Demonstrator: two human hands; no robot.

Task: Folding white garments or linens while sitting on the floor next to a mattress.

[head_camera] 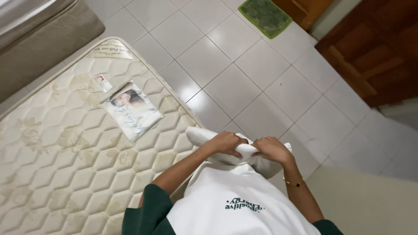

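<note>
Both of my hands grip a bunched white cloth (246,150) held in front of my chest. My left hand (226,143) closes on its left part, where a rolled end sticks out toward the mattress. On the right part, my right hand (272,150) is closed, with a thin bracelet on that wrist. The cloth hangs just past the corner of a bare quilted cream mattress (65,152). I wear a white and dark green shirt (226,209).
A printed label sheet (131,111) lies on the mattress. A second mattress or bed base (39,39) stands at the upper left. White floor tiles (244,69) stretch ahead, with a green mat (264,16) by a wooden door (370,48).
</note>
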